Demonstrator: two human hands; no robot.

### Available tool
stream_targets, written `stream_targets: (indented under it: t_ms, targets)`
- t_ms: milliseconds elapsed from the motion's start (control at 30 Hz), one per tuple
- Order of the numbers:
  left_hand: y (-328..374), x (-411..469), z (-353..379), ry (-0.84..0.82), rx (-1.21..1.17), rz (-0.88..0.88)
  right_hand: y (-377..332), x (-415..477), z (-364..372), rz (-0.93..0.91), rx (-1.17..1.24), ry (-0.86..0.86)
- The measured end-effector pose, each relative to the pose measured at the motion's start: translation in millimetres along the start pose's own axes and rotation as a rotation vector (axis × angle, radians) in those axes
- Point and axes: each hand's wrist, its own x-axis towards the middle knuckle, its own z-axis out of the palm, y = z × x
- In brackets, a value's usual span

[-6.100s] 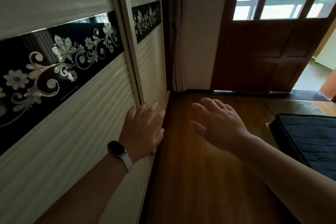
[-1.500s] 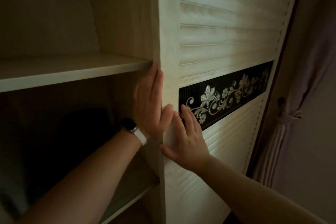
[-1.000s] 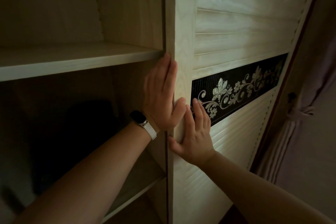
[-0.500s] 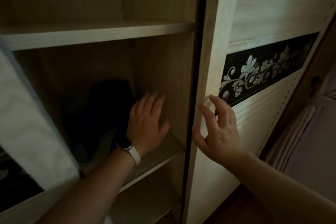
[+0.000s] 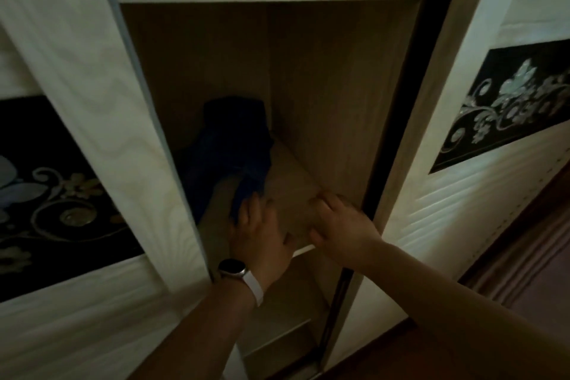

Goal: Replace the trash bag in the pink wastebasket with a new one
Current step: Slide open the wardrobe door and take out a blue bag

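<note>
step: fetching new bag, judged | left hand (image 5: 257,234) open, fingertips at dark blue bundle (image 5: 229,145) on wardrobe shelf (image 5: 293,191) | right hand (image 5: 339,222) loosely curled, empty, at shelf front | pink wastebasket not in view | next: pinch bundle, draw out | room: narrow gap between sliding doors (image 5: 101,120), shelf above was close
</note>
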Motion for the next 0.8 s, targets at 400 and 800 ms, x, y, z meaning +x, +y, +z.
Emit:
stream_targets:
  t_ms: [400, 800]
  targets:
    - [-25.4, 11.1, 40.0, 0.116, -0.144, -0.445, -12.8, 92.2, 109.1, -0.136, 0.408, -0.193]
    - [-33.0, 13.3, 54.4, 0.251, -0.038, -0.337, -2.4, 89.5, 120.1, -0.190, 0.476, -0.211]
